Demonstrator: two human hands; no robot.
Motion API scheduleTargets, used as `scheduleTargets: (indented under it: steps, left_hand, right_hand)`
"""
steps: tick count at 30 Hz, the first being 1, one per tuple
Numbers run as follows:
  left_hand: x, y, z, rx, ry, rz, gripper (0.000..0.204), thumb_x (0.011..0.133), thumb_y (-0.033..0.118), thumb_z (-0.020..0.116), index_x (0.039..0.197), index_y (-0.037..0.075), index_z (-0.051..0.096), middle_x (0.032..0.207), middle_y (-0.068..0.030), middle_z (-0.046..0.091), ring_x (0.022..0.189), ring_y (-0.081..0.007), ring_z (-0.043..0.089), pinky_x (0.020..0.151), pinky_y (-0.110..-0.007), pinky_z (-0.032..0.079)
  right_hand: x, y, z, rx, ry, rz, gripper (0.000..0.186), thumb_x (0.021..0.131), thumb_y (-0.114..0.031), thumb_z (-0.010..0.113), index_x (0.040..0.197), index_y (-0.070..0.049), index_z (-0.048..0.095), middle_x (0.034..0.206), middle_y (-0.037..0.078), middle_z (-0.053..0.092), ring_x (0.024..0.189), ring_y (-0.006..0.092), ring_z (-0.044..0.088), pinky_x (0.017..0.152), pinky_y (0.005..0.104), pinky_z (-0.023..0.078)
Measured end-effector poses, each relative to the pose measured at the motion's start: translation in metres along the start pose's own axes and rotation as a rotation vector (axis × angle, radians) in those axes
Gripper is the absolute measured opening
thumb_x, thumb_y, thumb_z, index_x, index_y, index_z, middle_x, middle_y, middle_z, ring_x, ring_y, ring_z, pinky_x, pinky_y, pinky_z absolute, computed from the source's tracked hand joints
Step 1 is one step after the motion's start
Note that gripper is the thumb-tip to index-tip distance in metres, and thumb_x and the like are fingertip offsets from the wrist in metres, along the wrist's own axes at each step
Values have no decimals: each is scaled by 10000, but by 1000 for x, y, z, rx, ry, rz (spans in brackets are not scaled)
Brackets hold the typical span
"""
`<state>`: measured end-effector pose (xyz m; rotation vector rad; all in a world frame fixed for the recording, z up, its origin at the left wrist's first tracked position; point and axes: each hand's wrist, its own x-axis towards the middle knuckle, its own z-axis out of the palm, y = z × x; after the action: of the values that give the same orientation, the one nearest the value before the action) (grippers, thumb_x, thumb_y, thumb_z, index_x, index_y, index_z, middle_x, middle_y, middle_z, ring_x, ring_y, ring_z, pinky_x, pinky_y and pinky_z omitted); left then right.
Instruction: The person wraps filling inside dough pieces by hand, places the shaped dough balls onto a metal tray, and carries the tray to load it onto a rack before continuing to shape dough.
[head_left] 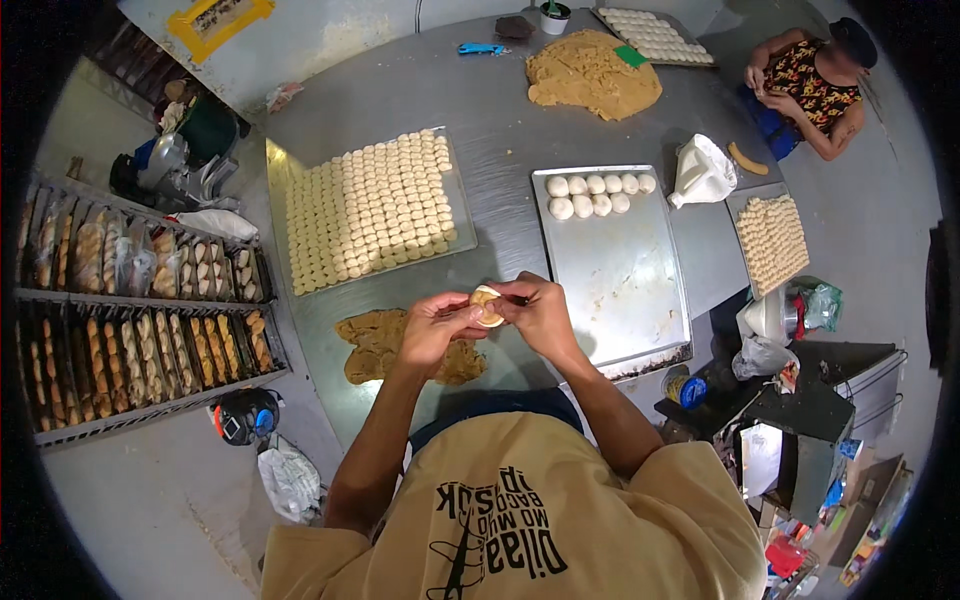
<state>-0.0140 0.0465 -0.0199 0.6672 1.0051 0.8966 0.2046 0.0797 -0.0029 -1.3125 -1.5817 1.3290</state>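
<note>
Pinched between the fingers of my left hand [432, 325] and my right hand [543, 312] is a small piece of pale dough [486, 305] with light brown filling showing inside it. Both hands are closed on its edges, above the near side of the metal table. Under and beside my left hand lies a flattened mass of brown filling [372, 347], partly hidden by that hand and forearm. A metal baking tray [615, 290] sits just beyond my right hand, with two rows of smooth white dough balls [598, 184] along its far end.
A large tray [462, 228] of small dough pieces lies at left, with a big brown mound [590, 75] at the far side. A white jug [703, 172] stands near another person [815, 85] at right. Racks of bread [150, 355] stand left.
</note>
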Motion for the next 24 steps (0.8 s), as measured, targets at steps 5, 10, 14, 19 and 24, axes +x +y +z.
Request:
scheduleTargets:
  steps: [5,10,14,19,24]
  left_hand:
    - [23,-2,-3,85,-69,14,352,1060,80,736,1400,-8,712,1189,-102,778,998,-178,770,855,-331,674]
    - [37,-14,-4,114,25,39,350,1071,81,718,1406,-18,710,1225,-92,769,1017,-168,763,856,-325,671]
    - [40,-15,0,42,64,15,327,1087,100,699,1381,-43,718,1260,-122,756,1041,-209,765,929,-353,665]
    - [56,-18,-9,-62,123,-97,324,1095,114,692,1363,-67,718,1276,-147,729,1079,-250,763,971,-391,664]
    - [89,-45,-22,87,162,-28,348,1096,131,697,1360,-95,704,1258,-146,690,1064,-274,772,978,-424,677]
  right_hand:
    - [16,4,6,-206,-30,-42,356,912,-102,870,1264,-68,829,960,115,677,810,212,682,758,373,559]
    - [30,26,-1,-23,-81,-2,382,886,-88,879,1266,-88,833,958,90,662,846,201,684,763,374,561]
    - [39,61,5,69,-47,98,384,862,-68,868,1245,-84,841,996,106,714,861,200,719,795,356,586]
    - [52,55,9,2,-38,246,329,859,-49,821,1185,-74,856,1107,170,785,873,226,776,796,370,612]
    - [65,82,27,-270,121,59,274,860,-50,807,1130,-27,844,1083,222,765,859,348,775,780,409,616]
